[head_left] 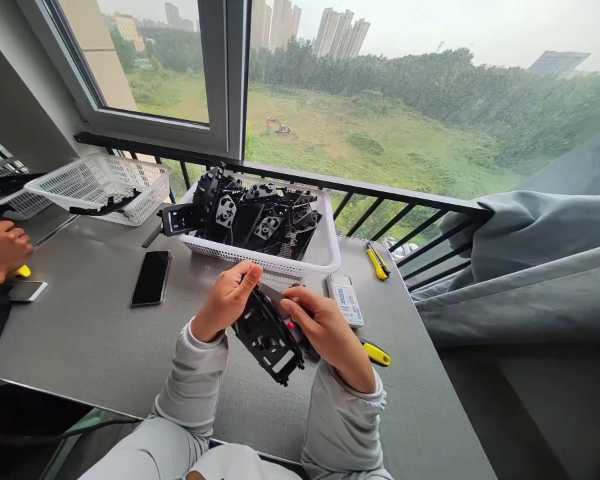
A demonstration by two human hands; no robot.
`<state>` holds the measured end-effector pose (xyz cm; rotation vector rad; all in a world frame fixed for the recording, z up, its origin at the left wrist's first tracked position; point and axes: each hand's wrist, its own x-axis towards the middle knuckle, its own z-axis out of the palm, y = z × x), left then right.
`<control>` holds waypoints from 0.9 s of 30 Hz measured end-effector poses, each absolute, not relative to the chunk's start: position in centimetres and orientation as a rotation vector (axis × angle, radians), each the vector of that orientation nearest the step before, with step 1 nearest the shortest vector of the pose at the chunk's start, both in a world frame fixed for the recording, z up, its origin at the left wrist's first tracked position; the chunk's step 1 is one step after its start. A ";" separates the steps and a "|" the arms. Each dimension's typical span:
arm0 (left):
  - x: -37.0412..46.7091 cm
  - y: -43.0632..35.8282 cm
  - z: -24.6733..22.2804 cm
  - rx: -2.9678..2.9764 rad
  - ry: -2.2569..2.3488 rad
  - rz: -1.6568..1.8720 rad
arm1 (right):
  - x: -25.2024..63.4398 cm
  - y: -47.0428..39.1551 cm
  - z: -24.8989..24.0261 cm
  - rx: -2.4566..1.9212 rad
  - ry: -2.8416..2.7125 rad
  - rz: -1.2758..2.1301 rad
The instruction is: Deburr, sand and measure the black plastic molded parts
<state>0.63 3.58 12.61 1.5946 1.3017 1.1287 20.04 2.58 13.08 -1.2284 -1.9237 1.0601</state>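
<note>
My left hand (226,300) is closed around the upper end of a black plastic part (267,341), its thumb on top near the edge. The part hangs tilted above the table, showing several cutouts and pegs. In the fingers of my right hand (327,327) is a thin flat grey strip (271,293), blade-like, lying against the part's upper edge. I cannot tell exactly what kind of tool it is. A yellow and black handle (377,354) lies beside my right wrist, partly hidden. Something dark with a red spot (291,326) shows behind the part.
A white basket (333,247) full of black plastic parts stands ahead by the railing. Right of it lie a white box (345,300) and a yellow utility knife (378,261). A phone (151,279), another basket (153,193) and a co-worker's hands (3,248) are left.
</note>
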 end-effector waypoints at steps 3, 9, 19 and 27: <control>0.7 3.5 12.8 1.576 1.312 1.112 | 20.1 2.6 13.1 -1.219 -1.904 1.047; 0.7 3.5 12.8 1.585 1.334 1.133 | 20.1 2.4 13.3 -1.199 -1.933 1.063; 0.7 3.6 12.7 1.526 1.301 1.166 | 20.0 2.4 13.4 -1.210 -1.939 1.102; 0.7 3.8 12.8 1.275 1.282 1.421 | 20.6 2.6 13.0 -1.260 -1.738 1.048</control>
